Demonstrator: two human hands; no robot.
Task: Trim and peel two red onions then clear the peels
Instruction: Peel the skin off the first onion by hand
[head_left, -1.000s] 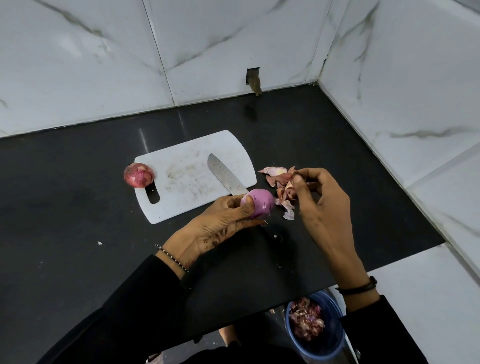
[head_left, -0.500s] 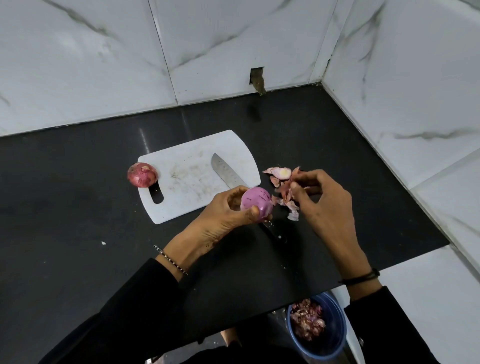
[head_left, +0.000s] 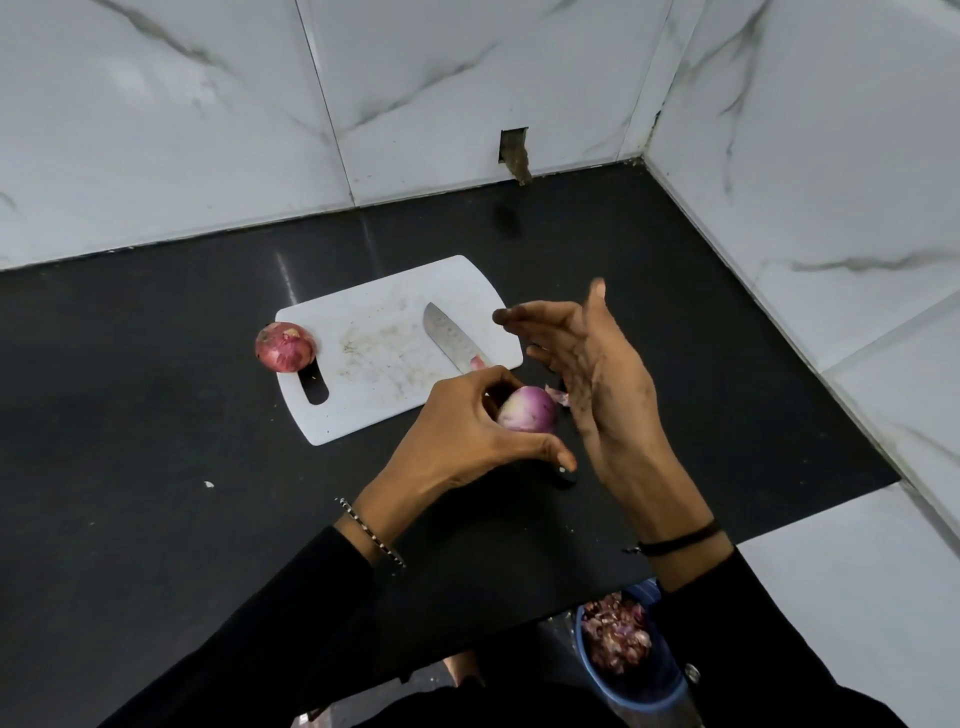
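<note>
The left hand (head_left: 467, 421) grips a peeled onion (head_left: 529, 409) just right of the board (head_left: 384, 358). The right hand (head_left: 587, 374) hovers beside it, fingers spread. A second onion (head_left: 284, 347) sits at the board's left edge.

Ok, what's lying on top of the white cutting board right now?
A knife blade with a peel scrap on it, and an unpeeled onion at the left edge. The left hand covers most of the knife's handle.
</note>
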